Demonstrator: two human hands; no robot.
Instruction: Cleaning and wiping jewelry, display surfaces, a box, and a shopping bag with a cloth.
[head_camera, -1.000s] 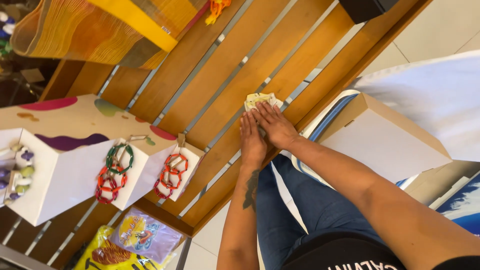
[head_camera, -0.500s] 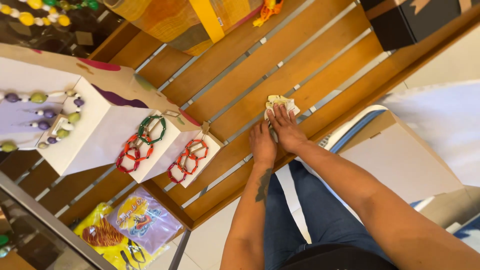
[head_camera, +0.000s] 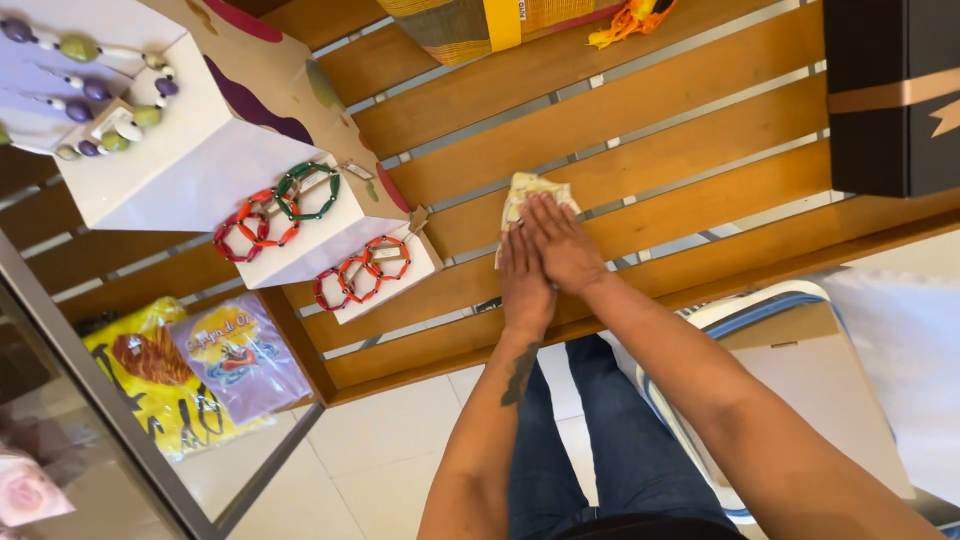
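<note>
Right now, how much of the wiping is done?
Both hands, left hand and right hand, press a yellowish cloth flat on the wooden slat table. No grip closes around it. The slats show no marks to tell wiped from unwiped, so progress can't be judged. The bracelet stands sit untouched beside.

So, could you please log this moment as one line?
left hand flat on cloth | right hand pressing cloth | slatted wooden table

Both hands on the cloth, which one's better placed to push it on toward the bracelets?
Probably right. The right hand lies flat on top of the cloth; the left hand sits nearer the slat's edge, only its fingertips by the cloth. The bracelets lie on the left hand's side.
</note>
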